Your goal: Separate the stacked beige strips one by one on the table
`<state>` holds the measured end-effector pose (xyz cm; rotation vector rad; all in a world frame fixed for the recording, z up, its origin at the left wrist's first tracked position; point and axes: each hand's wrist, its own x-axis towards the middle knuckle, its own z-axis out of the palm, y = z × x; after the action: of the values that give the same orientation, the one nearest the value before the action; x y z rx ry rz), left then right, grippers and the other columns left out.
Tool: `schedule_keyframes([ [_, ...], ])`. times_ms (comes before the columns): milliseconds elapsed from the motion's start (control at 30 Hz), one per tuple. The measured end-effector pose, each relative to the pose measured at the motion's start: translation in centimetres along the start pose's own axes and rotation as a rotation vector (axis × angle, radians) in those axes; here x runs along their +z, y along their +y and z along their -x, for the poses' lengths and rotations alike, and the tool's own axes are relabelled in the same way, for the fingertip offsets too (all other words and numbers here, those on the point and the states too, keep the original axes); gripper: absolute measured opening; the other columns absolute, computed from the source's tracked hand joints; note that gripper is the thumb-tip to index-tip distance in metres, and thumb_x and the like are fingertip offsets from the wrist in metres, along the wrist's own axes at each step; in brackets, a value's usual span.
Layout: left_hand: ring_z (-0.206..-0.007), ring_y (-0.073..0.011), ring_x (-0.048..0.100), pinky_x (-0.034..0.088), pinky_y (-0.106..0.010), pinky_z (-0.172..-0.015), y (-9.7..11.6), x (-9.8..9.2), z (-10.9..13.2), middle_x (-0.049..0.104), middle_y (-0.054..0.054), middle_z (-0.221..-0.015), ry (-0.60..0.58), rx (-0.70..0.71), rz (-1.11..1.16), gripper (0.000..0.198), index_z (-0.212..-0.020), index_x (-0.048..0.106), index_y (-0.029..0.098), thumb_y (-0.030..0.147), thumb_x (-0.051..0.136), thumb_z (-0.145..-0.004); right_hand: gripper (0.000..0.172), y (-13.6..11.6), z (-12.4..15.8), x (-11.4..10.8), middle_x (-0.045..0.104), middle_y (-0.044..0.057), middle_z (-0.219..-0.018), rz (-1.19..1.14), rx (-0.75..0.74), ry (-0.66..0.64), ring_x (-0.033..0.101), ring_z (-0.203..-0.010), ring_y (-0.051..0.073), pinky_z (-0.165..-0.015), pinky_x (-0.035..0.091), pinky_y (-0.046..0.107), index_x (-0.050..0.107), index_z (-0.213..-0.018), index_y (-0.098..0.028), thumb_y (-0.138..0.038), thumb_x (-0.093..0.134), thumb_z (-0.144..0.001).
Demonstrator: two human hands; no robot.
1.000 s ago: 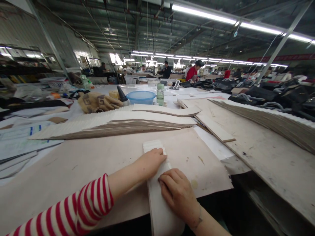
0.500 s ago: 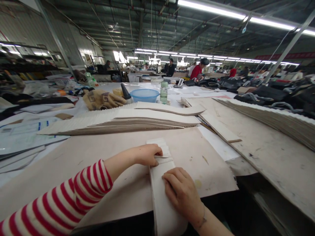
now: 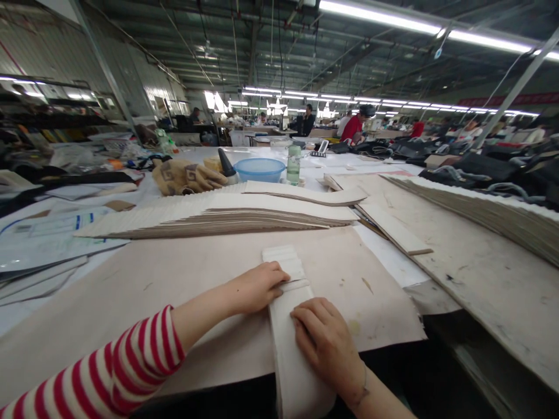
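Note:
A stack of long white strips (image 3: 286, 340), like card or fabric, runs from the near edge of the table away from me, its far ends staggered in steps. From the left, my left hand (image 3: 261, 286) pinches the side of the stack by one of the stepped ends, thumb and fingers closed. My right hand (image 3: 325, 337) lies lower, over the right side of the stack, with its fingers curled and closed round that edge; its thumb is partly hidden. Beneath the stack is a pale beige sheet (image 3: 196, 262) with small stains.
Beyond my hands lies a fanned pile of white strips (image 3: 279, 203). Behind it are a blue basin (image 3: 259, 170), a green bottle (image 3: 293, 163) and a patterned tan cloth (image 3: 186, 176). On the right, a board (image 3: 471, 256) carries another fanned pile (image 3: 484, 201). People work farther back.
My left hand has slid slightly down and toward me along the stack, its fingers lower on the left side. The right hand has barely moved. The view has shifted slightly.

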<state>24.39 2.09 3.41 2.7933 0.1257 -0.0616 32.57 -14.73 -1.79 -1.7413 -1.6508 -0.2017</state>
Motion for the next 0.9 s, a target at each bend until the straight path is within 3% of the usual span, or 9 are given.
schedule_keyframes([
  [200, -0.098, -0.0180, 0.049, 0.038, -0.030, -0.089, -1.8, 0.4, 0.9, 0.054, -0.006, -0.102, 0.080, -0.035, 0.142, 0.025, -0.102, 0.056, 0.018, 0.023, 0.054, -0.077, 0.016, 0.0, 0.1, 0.0, 0.056, 0.005, -0.080, 0.033, -0.009, 0.005, 0.051, -0.079, 0.019, -0.072, 0.042, 0.034, 0.055, -0.088, -0.018, -0.011, 0.045, -0.079],
  [433, -0.097, -0.0182, 0.048, 0.038, -0.030, -0.088, -1.5, 0.6, 1.7, 0.053, -0.006, -0.100, 0.113, -0.021, 0.082, 0.022, -0.101, 0.055, 0.019, 0.025, 0.052, -0.080, 0.016, -0.2, -0.1, -0.1, 0.057, 0.005, -0.079, 0.030, -0.022, 0.019, 0.051, -0.077, 0.018, -0.070, 0.043, 0.033, 0.056, -0.088, -0.019, -0.011, 0.043, -0.080],
  [633, -0.095, -0.0184, 0.048, 0.039, -0.032, -0.088, -0.7, 2.0, 2.6, 0.054, -0.007, -0.100, 0.165, -0.033, -0.015, 0.028, -0.112, 0.051, 0.018, 0.024, 0.039, -0.088, 0.016, -0.2, 0.1, -0.1, 0.057, 0.006, -0.081, 0.008, -0.011, -0.004, 0.050, -0.079, 0.019, -0.072, 0.043, 0.035, 0.055, -0.088, -0.018, -0.011, 0.043, -0.080],
  [767, -0.107, -0.0180, 0.044, 0.036, -0.034, -0.094, -0.6, 3.4, 4.2, 0.051, -0.008, -0.115, 0.210, -0.020, -0.011, 0.036, -0.125, 0.039, 0.019, 0.018, 0.031, -0.089, 0.017, -0.1, 0.1, 0.0, 0.057, 0.005, -0.081, 0.027, -0.014, 0.014, 0.051, -0.079, 0.018, -0.072, 0.043, 0.034, 0.056, -0.089, -0.019, -0.011, 0.044, -0.080],
  [900, -0.107, -0.0155, 0.047, 0.037, -0.031, -0.094, -1.1, 2.7, 4.4, 0.052, -0.006, -0.118, 0.237, -0.065, 0.118, 0.038, -0.127, 0.036, 0.020, 0.022, 0.029, -0.090, 0.017, 0.0, 0.0, 0.0, 0.058, 0.005, -0.080, 0.030, -0.020, 0.014, 0.052, -0.079, 0.018, -0.071, 0.044, 0.034, 0.056, -0.089, -0.019, -0.011, 0.044, -0.080],
])
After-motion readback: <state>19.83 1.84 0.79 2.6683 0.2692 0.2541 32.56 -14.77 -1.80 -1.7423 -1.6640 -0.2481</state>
